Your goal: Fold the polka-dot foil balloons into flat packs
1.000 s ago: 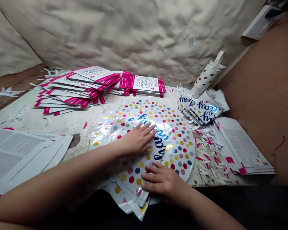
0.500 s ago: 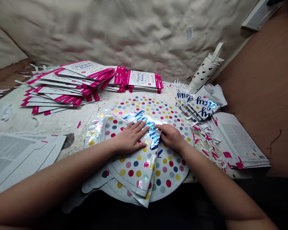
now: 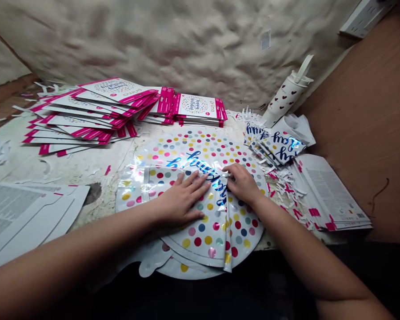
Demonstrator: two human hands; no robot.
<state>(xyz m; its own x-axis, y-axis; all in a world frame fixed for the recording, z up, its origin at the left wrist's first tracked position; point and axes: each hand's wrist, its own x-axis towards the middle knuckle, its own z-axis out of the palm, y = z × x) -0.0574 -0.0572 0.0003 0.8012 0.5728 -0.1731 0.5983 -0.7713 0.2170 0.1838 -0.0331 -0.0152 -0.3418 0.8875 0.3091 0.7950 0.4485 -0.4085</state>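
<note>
A foil balloon [image 3: 203, 233] with coloured dots and blue "happy" lettering lies folded over on top of flat round dotted foil balloons [image 3: 216, 149]. My left hand [image 3: 185, 198] rests flat on the folded layer, fingers spread. At the crease on the right side, my right hand [image 3: 242, 183] has its fingers curled, with thumb and forefinger pinching the balloon's folded edge. A pale tail [image 3: 150, 262] of a balloon sticks out at the lower left. Folded foil balloons [image 3: 280, 146] with blue lettering lie in a pile to the right.
Pink-and-white printed packets [image 3: 96, 115] are stacked at the back left, with more packets [image 3: 200, 109] beside them. A heart-patterned tumbler [image 3: 285, 100] leans behind the folded pile. Printed cards [image 3: 333, 191] lie right, other sheets [image 3: 26, 218] left. Paper shreds [image 3: 288, 186] litter the table.
The folded layer has swung to the right, its crease now nearly upright in view. My right hand has shifted slightly right and up with the edge. The tail has also moved right.
</note>
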